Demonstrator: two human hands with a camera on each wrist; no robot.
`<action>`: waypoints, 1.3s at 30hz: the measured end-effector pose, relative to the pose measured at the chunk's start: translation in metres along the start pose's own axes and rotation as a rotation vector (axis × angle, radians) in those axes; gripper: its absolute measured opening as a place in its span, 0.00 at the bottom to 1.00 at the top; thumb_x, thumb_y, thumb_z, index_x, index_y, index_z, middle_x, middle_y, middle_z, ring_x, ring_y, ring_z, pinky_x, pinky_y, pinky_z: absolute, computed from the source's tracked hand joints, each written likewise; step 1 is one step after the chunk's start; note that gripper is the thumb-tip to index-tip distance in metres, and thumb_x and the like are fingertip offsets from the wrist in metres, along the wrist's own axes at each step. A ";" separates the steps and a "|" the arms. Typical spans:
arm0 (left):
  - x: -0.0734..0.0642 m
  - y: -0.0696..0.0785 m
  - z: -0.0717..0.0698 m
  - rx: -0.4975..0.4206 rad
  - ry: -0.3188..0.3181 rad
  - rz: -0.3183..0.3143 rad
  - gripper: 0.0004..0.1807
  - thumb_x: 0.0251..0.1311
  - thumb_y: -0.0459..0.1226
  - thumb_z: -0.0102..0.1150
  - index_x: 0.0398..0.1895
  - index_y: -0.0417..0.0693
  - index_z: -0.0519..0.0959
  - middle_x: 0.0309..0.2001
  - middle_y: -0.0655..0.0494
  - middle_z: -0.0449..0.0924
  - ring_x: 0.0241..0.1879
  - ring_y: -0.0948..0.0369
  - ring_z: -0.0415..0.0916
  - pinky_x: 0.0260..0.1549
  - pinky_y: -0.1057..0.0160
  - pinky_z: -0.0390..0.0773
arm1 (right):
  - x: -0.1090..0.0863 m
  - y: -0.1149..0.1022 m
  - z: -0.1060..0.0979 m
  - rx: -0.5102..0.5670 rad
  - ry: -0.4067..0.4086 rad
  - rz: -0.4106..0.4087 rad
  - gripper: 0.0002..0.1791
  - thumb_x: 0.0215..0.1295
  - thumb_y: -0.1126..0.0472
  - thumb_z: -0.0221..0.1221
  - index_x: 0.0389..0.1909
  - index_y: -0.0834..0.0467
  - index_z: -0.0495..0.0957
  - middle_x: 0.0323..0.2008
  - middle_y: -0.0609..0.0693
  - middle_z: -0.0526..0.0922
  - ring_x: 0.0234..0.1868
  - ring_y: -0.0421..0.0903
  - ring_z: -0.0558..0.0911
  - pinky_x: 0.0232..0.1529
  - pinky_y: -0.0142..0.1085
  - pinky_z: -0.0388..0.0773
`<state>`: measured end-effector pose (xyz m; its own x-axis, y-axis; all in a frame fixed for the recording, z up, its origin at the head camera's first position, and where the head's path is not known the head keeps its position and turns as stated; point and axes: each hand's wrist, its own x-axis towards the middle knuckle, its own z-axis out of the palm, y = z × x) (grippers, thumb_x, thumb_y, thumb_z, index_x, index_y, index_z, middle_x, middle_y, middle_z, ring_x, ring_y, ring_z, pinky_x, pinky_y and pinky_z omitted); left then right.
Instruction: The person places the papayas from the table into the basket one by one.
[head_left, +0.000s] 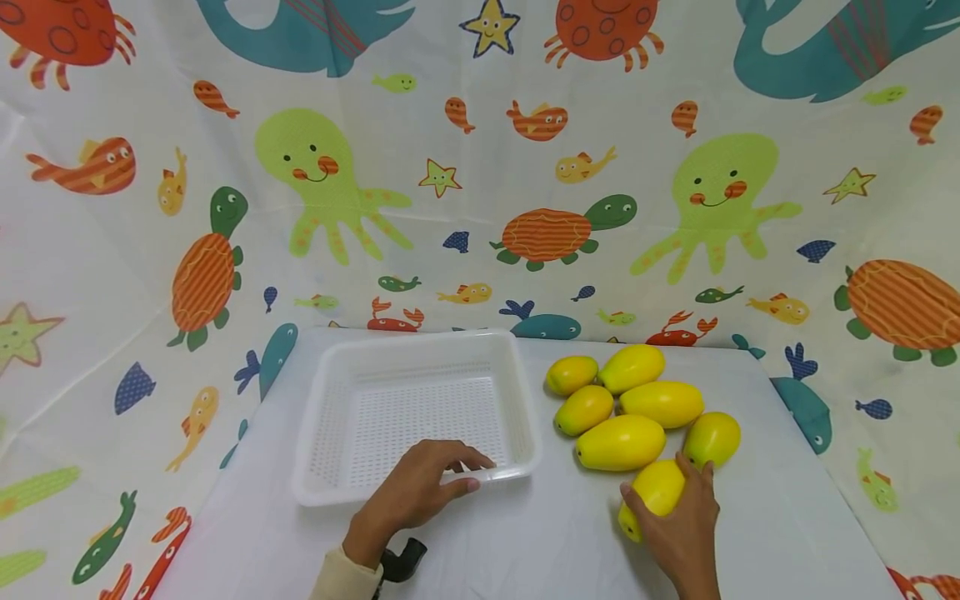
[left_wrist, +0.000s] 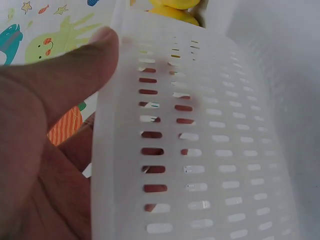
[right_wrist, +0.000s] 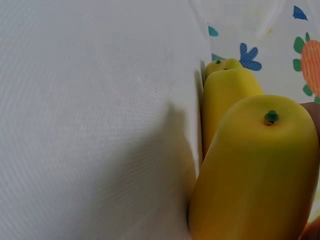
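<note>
At the near rim of a white perforated plastic basket (head_left: 416, 490), my left hand (head_left: 427, 483) grips the edge. Its thumb (left_wrist: 85, 65) lies along the outside of the basket wall (left_wrist: 210, 150), and the fingers reach over to the inner side. My right hand (head_left: 682, 521) holds the nearest yellow papaya (head_left: 657, 490), thumb on its left and fingers over its right side. The right wrist view has that papaya (right_wrist: 255, 175) large, its green stem nub facing the camera. Just beyond the right fingertips lies another papaya (head_left: 714, 439).
Several more yellow papayas (head_left: 621, 442) lie grouped on the white-covered table (head_left: 570, 533), right of the basket. A curtain (head_left: 480, 183) printed with sea animals hangs behind and along both sides. A black curved object (head_left: 403, 560) shows beneath the left wrist.
</note>
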<state>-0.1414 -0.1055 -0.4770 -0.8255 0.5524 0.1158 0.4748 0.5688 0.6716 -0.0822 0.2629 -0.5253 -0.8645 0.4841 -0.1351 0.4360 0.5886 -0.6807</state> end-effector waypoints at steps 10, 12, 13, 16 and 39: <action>-0.001 0.005 0.004 -0.037 -0.043 0.008 0.15 0.67 0.39 0.71 0.55 0.66 0.89 0.46 0.67 0.90 0.43 0.70 0.81 0.45 0.61 0.84 | -0.003 0.005 -0.006 -0.001 -0.072 0.037 0.65 0.62 0.38 0.73 0.88 0.53 0.41 0.85 0.70 0.40 0.85 0.73 0.45 0.78 0.75 0.52; -0.001 0.006 0.004 -0.040 -0.047 0.013 0.15 0.67 0.39 0.71 0.55 0.66 0.89 0.46 0.65 0.91 0.43 0.69 0.82 0.45 0.63 0.83 | -0.004 0.006 -0.008 0.012 -0.091 0.050 0.66 0.62 0.40 0.72 0.88 0.52 0.39 0.84 0.71 0.45 0.83 0.71 0.51 0.77 0.74 0.55; -0.001 0.007 0.005 -0.039 -0.049 0.015 0.15 0.67 0.39 0.71 0.55 0.66 0.89 0.46 0.64 0.91 0.43 0.69 0.82 0.45 0.64 0.82 | -0.005 0.007 -0.009 0.019 -0.096 0.059 0.65 0.62 0.41 0.72 0.88 0.51 0.38 0.83 0.71 0.46 0.80 0.71 0.55 0.76 0.73 0.58; -0.002 0.009 0.006 -0.033 -0.060 0.014 0.15 0.67 0.40 0.71 0.55 0.66 0.88 0.46 0.65 0.91 0.43 0.69 0.81 0.45 0.66 0.81 | -0.006 0.008 -0.011 0.043 -0.106 0.088 0.64 0.62 0.44 0.72 0.88 0.48 0.38 0.81 0.71 0.52 0.71 0.70 0.63 0.72 0.72 0.65; 0.000 0.021 0.018 -0.033 -0.097 0.017 0.16 0.68 0.42 0.71 0.56 0.69 0.88 0.46 0.66 0.91 0.43 0.72 0.80 0.48 0.66 0.79 | -0.006 0.013 -0.036 0.287 -0.172 0.091 0.64 0.63 0.52 0.74 0.87 0.33 0.38 0.85 0.63 0.49 0.68 0.67 0.68 0.70 0.65 0.76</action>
<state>-0.1259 -0.0823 -0.4757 -0.7831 0.6193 0.0571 0.4770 0.5391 0.6942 -0.0629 0.2909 -0.5073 -0.8654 0.3955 -0.3076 0.4464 0.3297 -0.8319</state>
